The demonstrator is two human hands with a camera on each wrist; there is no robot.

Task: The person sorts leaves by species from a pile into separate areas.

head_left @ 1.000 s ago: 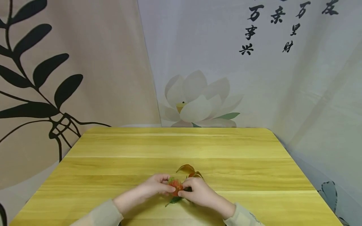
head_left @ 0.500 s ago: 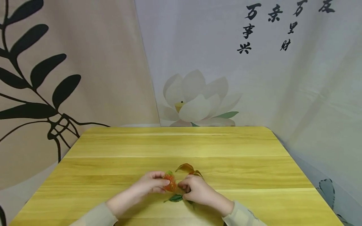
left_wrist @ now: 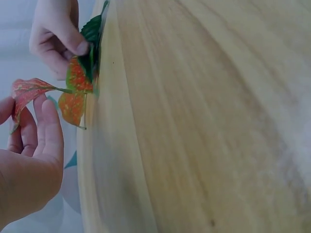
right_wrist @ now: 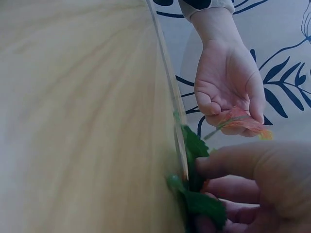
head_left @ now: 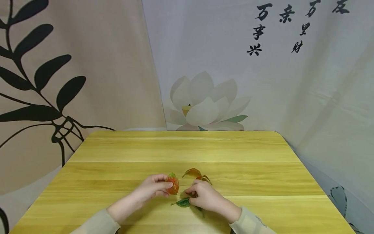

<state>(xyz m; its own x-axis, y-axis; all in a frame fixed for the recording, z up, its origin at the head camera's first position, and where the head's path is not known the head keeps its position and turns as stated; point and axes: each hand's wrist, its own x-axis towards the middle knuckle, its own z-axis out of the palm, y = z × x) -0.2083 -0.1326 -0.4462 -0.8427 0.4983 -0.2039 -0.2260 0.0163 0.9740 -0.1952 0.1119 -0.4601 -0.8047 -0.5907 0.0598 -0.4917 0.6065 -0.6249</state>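
In the head view my left hand (head_left: 150,190) pinches a red-orange leaf (head_left: 174,186) with a greenish tip, held just above the table. Its thin green stem shows in the left wrist view, where the same leaf (left_wrist: 31,92) lies between thumb and fingers. My right hand (head_left: 205,196), a little to the right, has curled fingers and pinches dark green leaves (right_wrist: 197,153) near the tabletop. One green leaf (head_left: 183,202) sticks out to the left of that hand. Orange-brown leaves (head_left: 193,172) lie just beyond it, partly covered by the knuckles.
The wood-grain table (head_left: 131,152) stretches away past both hands. Behind it hang cloth curtains (head_left: 204,48) printed with a lotus, black leaves and dark characters. Light sleeves (head_left: 102,222) cover both forearms.
My left hand has moved left and slightly away with the red-orange leaf, parting it from my right hand. More of the green leaf beside the right hand now shows. The right hand has barely shifted.
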